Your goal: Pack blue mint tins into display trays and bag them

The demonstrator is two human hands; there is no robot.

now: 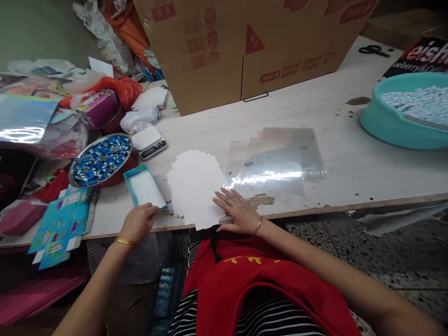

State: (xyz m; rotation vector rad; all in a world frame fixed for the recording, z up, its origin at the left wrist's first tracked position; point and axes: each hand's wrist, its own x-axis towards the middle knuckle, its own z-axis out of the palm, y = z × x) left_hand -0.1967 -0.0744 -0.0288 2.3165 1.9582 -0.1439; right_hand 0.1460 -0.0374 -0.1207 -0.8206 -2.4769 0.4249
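Note:
My left hand [138, 222] is at the near end of a small blue open box [131, 179] with white paper inside, its fingers closed at the box's edge. What exactly they pinch is too small to tell. My right hand [240, 212] lies with fingers spread on the right edge of a fanned stack of white sheets [198, 186]. Just beyond that hand, clear plastic sheets [283, 156] overlap on the table and reflect the light.
A bowl of blue and silver caps [103, 158] and a white scale [150, 141] stand at the left, near flattened blue cartons [65, 219]. A large cardboard box [217, 84] stands behind. Scissors [374, 50] and a teal basin [395, 126] of small pieces are at the right.

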